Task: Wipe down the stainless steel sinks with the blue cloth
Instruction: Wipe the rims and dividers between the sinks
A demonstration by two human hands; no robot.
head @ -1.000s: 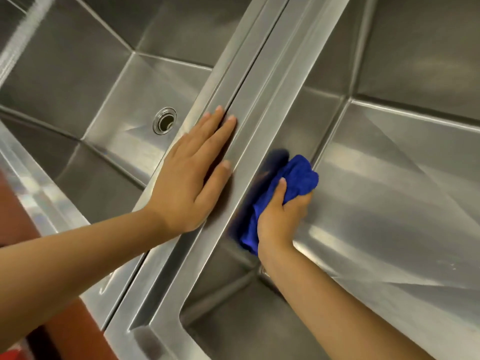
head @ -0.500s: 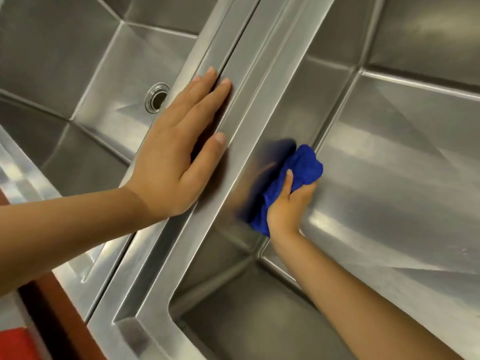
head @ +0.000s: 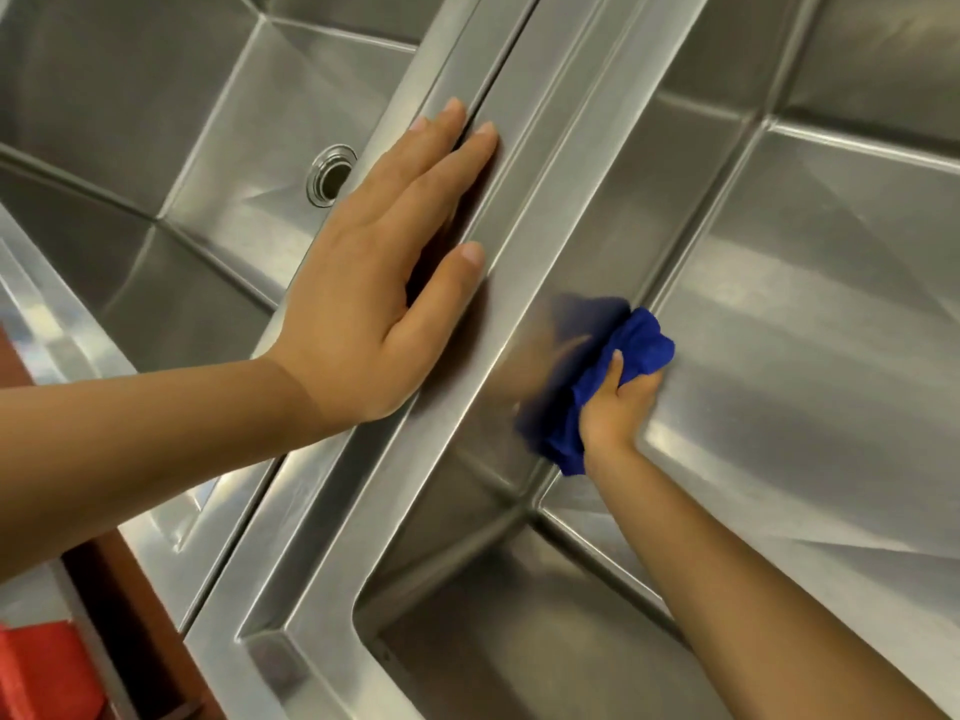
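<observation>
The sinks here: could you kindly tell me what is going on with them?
A person is wiping the right sink basin. Their right hand grips a bunched blue cloth against that basin's side wall, low down near the floor seam. Their left hand lies flat, fingers straight, on the steel divider between the two basins.

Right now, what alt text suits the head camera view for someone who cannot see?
A person's right hand presses a bunched blue cloth against the inner wall of the right sink, while the left hand lies flat on the steel divider between two sinks. A round drain shows in the left sink.
</observation>
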